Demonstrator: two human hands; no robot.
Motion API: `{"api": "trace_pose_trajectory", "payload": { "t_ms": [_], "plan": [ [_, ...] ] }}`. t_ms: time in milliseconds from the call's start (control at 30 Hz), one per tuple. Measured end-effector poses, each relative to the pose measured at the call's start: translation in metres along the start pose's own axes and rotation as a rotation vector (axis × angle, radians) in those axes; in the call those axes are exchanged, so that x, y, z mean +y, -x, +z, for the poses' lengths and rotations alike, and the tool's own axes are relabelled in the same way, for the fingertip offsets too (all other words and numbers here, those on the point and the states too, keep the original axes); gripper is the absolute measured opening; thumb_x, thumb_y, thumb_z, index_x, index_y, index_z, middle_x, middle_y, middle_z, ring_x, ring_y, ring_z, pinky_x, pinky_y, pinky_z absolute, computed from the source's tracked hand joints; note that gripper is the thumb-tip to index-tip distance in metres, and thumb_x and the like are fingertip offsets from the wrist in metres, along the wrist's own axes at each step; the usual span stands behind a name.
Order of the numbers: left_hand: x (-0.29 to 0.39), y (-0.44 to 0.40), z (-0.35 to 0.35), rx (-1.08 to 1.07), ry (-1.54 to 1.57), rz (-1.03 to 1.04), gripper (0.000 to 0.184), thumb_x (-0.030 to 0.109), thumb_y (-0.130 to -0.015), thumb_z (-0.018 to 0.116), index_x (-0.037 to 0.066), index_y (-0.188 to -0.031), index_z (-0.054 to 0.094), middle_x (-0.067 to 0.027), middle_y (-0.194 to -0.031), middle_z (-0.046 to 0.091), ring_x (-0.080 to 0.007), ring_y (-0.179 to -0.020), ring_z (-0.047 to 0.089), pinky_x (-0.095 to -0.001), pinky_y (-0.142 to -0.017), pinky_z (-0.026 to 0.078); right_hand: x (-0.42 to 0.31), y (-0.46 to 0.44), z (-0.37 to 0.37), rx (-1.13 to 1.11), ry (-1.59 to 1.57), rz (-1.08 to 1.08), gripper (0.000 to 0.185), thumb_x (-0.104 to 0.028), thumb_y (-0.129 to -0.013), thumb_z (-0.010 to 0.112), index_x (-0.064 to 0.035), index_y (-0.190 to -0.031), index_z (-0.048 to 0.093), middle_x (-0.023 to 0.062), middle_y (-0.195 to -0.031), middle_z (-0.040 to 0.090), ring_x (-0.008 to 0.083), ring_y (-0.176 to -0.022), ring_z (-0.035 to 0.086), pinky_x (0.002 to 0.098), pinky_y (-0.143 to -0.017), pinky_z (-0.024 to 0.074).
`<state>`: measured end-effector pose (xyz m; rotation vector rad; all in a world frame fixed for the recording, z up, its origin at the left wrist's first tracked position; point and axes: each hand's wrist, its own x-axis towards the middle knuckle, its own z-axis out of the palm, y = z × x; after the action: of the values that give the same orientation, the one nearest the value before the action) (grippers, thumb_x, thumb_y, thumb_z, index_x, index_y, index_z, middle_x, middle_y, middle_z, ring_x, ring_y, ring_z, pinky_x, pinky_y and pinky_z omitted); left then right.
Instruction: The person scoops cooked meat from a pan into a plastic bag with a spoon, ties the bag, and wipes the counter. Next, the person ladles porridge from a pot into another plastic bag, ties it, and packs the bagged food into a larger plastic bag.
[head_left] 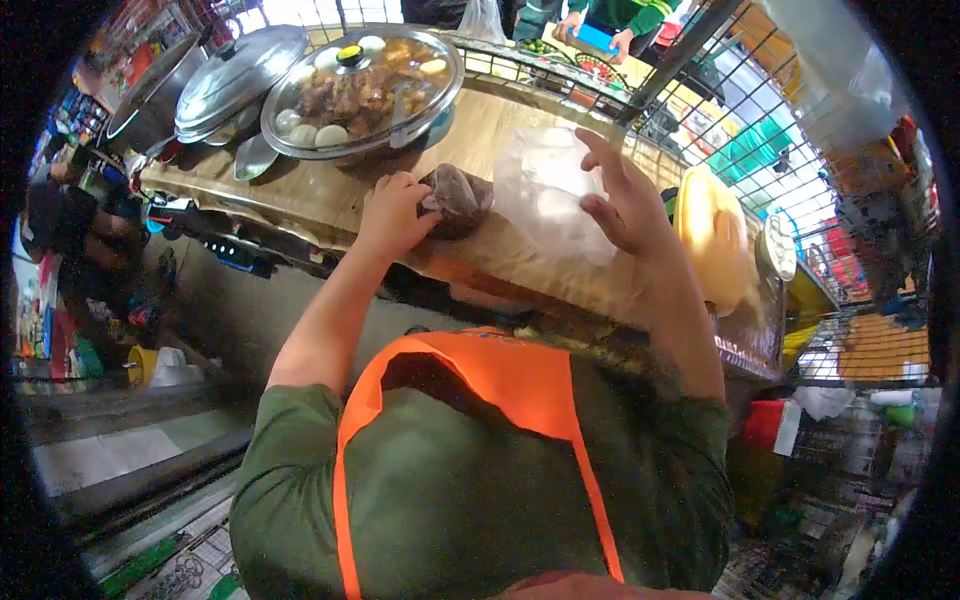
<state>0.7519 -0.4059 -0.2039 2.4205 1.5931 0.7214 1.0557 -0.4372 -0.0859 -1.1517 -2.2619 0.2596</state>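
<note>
My left hand [394, 212] is closed around the side of a small plastic bag [458, 198] with dark brown contents, which rests on the wooden counter [330, 195]. To its right lies a translucent white plastic bag or sheet [545, 190], bright with glare. My right hand [632, 200] is raised at the sheet's right edge, thumb and fingers spread apart. Whether its fingertips touch the plastic I cannot tell.
Behind my left hand stands a large pot [360, 95] of brown stew and eggs under a glass lid. Left of it are a metal-lidded pot [240, 75] and a spoon [256, 157]. A yellow container [712, 240] stands right. Beyond the wire grid [760, 100], another person holds a blue object [592, 38].
</note>
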Motion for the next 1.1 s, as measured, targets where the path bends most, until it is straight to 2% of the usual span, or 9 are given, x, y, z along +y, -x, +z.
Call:
{"api": "trace_pose_trajectory", "payload": {
  "t_ms": [100, 267, 333, 433, 600, 833, 967, 1033, 1100],
  "plan": [
    [0.000, -0.008, -0.002, -0.031, -0.050, -0.051, 0.019, 0.022, -0.069, 0.066, 0.012, -0.086, 0.066, -0.0082, -0.090, 0.060, -0.0306, -0.088, 0.055, -0.0412, -0.077, 0.044, 0.002, -0.010, 0.001, -0.051, -0.104, 0.210, 0.067, -0.059, -0.085, 0.040, -0.0088, -0.129, 0.036, 0.0160, -0.092, 0.056, 0.0323, -0.083, 0.057, 0.0388, -0.075, 0.0445],
    [-0.004, -0.018, -0.026, -0.206, 0.146, -0.064, 0.013, 0.016, -0.068, 0.067, 0.008, -0.079, 0.067, -0.0069, -0.072, 0.063, -0.0235, -0.073, 0.061, -0.0358, -0.067, 0.047, 0.013, -0.023, 0.001, -0.016, -0.110, 0.199, 0.064, -0.057, -0.089, 0.037, -0.0074, -0.130, 0.033, 0.0157, -0.090, 0.056, 0.0306, -0.082, 0.058, 0.0377, -0.074, 0.0449],
    [0.000, -0.023, -0.042, -0.333, 0.538, -0.190, 0.014, 0.010, -0.069, 0.068, 0.002, -0.080, 0.066, -0.0072, -0.072, 0.065, -0.0155, -0.067, 0.060, -0.0284, -0.064, 0.046, 0.012, -0.026, -0.002, -0.041, -0.248, 0.216, 0.066, -0.058, -0.088, 0.036, -0.0069, -0.130, 0.033, 0.0157, -0.091, 0.057, 0.0285, -0.085, 0.058, 0.0378, -0.077, 0.0440],
    [0.004, -0.030, -0.058, -0.278, 0.820, -0.236, 0.012, 0.007, -0.070, 0.068, -0.001, -0.079, 0.065, -0.0064, -0.072, 0.064, -0.0102, -0.066, 0.057, -0.0247, -0.063, 0.045, 0.011, -0.029, 0.005, 0.030, -0.237, 0.186, 0.068, -0.060, -0.087, 0.036, -0.0062, -0.130, 0.033, 0.0149, -0.091, 0.056, 0.0269, -0.088, 0.057, 0.0383, -0.080, 0.0427],
    [0.042, -0.044, -0.115, -0.185, 0.459, -0.181, 0.020, 0.017, -0.072, 0.068, -0.001, -0.081, 0.065, -0.0084, -0.072, 0.065, -0.0139, -0.067, 0.059, -0.0280, -0.065, 0.046, 0.012, -0.028, 0.014, 0.087, -0.288, 0.148, 0.075, -0.065, -0.084, 0.033, -0.0054, -0.129, 0.026, 0.0130, -0.094, 0.054, 0.0265, -0.082, 0.056, 0.0388, -0.077, 0.0425],
    [0.094, -0.082, -0.172, -0.209, 0.450, 0.143, 0.021, 0.021, -0.070, 0.068, 0.001, -0.075, 0.062, -0.0058, -0.073, 0.061, -0.0134, -0.068, 0.056, -0.0290, -0.064, 0.043, 0.026, -0.019, 0.040, 0.303, -0.255, -0.177, 0.076, -0.066, -0.083, 0.036, -0.0041, -0.126, 0.027, 0.0137, -0.105, 0.051, 0.0218, -0.073, 0.046, 0.0363, -0.070, 0.0409],
    [0.116, -0.107, -0.144, -0.281, 0.381, 0.212, 0.022, 0.023, -0.072, 0.068, 0.002, -0.080, 0.065, -0.0090, -0.078, 0.065, -0.0166, -0.075, 0.061, -0.0300, -0.069, 0.047, 0.041, -0.015, 0.051, 0.436, -0.344, -0.274, 0.076, -0.066, -0.082, 0.038, -0.0059, -0.127, 0.024, 0.0135, -0.114, 0.046, 0.0184, -0.078, 0.043, 0.0330, -0.071, 0.0385],
    [0.112, -0.131, -0.103, -0.352, 0.374, 0.467, 0.021, 0.023, -0.073, 0.068, 0.006, -0.084, 0.066, -0.0085, -0.082, 0.066, -0.0183, -0.078, 0.062, -0.0309, -0.072, 0.048, 0.048, -0.011, 0.053, 0.480, -0.357, -0.274, 0.076, -0.066, -0.082, 0.039, -0.0068, -0.128, 0.022, 0.0129, -0.116, 0.045, 0.0169, -0.079, 0.042, 0.0321, -0.070, 0.0376],
    [0.120, -0.139, -0.063, -0.276, 0.326, 0.414, 0.021, 0.028, -0.069, 0.068, 0.011, -0.081, 0.069, -0.0089, -0.077, 0.066, -0.0239, -0.073, 0.063, -0.0337, -0.067, 0.048, 0.048, -0.007, 0.054, 0.529, -0.552, -0.197, 0.077, -0.066, -0.082, 0.039, -0.0076, -0.129, 0.021, 0.0119, -0.117, 0.045, 0.0145, -0.080, 0.041, 0.0301, -0.069, 0.0365]
  ]
}}
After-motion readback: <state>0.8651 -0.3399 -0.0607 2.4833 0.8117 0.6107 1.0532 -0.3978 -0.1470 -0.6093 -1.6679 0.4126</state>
